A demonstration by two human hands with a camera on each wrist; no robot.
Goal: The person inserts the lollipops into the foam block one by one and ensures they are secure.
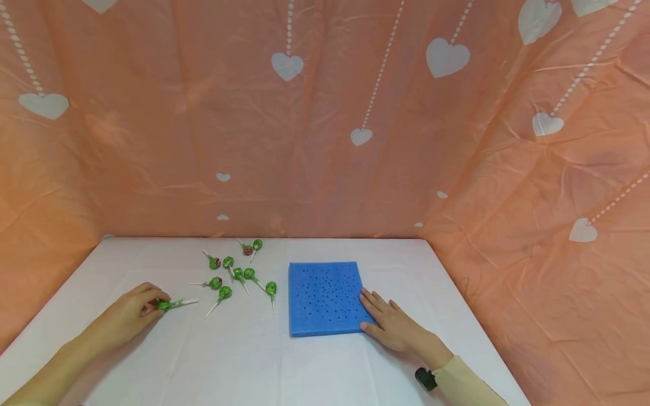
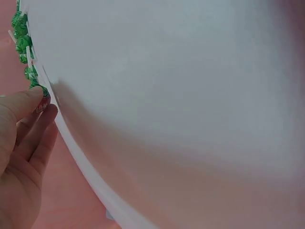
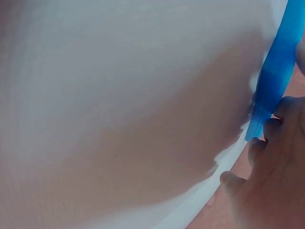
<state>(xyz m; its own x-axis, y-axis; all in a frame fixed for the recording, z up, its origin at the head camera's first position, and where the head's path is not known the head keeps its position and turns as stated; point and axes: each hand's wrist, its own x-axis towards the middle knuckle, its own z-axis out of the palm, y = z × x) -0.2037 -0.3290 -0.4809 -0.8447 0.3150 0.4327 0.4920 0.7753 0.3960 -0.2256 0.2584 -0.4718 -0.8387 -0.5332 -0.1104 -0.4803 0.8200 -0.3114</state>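
At the left of the head view my left hand point(image 1: 133, 311) pinches a green-wrapped lollipop point(image 1: 165, 305) by its round head, its white stick pointing right. The left wrist view shows thumb and fingers on that lollipop point(image 2: 44, 101), which has a red patch on its wrapper. My right hand point(image 1: 393, 326) lies with fairly straight fingers on the right edge of a blue foam block point(image 1: 325, 299) dotted with small holes. In the right wrist view the fingers touch the side of the blue block point(image 3: 274, 81); part of the hand runs out of frame.
Several green lollipops point(image 1: 224, 292) lie scattered on the white table point(image 1: 223, 361), between my left hand and the block. An orange curtain point(image 1: 325, 186) with white hearts stands behind and beside the table. A dark band point(image 1: 425, 379) sits on the right wrist.
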